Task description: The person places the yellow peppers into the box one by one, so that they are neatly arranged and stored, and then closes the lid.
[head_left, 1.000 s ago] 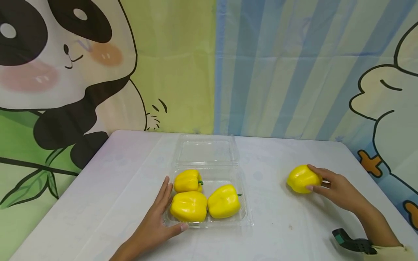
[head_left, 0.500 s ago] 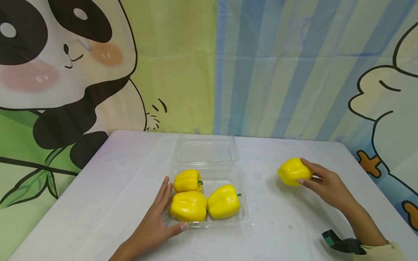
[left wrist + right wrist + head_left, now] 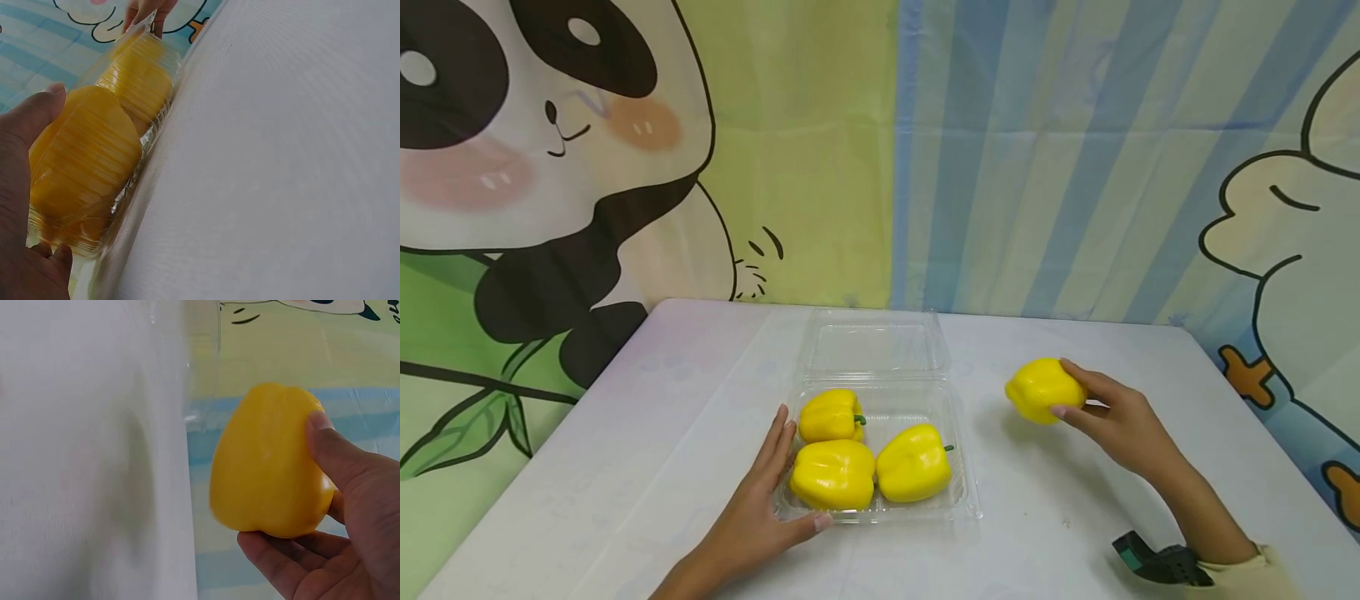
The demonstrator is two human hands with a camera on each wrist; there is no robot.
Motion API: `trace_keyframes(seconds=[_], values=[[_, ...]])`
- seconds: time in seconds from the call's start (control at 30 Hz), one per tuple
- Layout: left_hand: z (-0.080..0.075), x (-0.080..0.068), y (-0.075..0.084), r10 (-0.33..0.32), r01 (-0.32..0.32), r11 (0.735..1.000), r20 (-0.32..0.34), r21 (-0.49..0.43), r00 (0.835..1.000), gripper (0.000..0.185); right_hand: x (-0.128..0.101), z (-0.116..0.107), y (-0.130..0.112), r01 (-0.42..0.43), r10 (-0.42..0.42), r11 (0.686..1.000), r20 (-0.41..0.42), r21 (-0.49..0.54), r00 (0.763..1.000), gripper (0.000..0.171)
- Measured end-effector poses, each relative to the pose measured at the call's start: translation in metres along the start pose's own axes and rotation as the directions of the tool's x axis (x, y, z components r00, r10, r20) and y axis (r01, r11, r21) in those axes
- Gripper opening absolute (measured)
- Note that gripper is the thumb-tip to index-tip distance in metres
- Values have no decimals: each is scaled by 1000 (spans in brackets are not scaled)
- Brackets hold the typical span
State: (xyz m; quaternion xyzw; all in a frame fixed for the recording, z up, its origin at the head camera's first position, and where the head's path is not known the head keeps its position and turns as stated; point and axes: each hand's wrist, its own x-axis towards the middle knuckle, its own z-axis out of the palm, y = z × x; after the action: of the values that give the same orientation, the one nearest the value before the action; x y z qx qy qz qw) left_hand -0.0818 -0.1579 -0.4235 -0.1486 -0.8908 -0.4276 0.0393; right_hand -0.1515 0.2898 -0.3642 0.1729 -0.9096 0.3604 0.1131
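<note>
The right hand [image 3: 1116,421] pinches a yellow pepper [image 3: 1041,390], thumb on one side and fingers on the other, and the pepper juts out leftward past the fingertips, above the desk [image 3: 1037,517]. It is probably light for its bulk, with firm walls that should bear a moderate squeeze. The glossy skin may slip under light pads, and hard pressure might bruise it if it is real, which I cannot tell. The broad sides, where thumb and fingers sit, look like the best hold; no stem shows on it.

The left hand [image 3: 752,500] lies with fingers extended along the near side of a clear plastic box [image 3: 966,500], thumb spread away at the front edge. Just right of that hand, three more peppers [image 3: 833,475] rest in the box, and its lid [image 3: 872,346] lies folded back beyond the fingertips. The box is likely thin, light and bendy, easily nudged, so steadying it by a corner, as this hand does, seems sound
</note>
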Motion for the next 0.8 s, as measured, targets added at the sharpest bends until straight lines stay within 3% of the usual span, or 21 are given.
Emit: trace_keyframes(seconds=[0.8], values=[[0, -1, -3, 25, -25, 1000, 2, -8, 1000, 112, 18, 33, -35, 83, -83, 993, 0, 87, 997, 68]])
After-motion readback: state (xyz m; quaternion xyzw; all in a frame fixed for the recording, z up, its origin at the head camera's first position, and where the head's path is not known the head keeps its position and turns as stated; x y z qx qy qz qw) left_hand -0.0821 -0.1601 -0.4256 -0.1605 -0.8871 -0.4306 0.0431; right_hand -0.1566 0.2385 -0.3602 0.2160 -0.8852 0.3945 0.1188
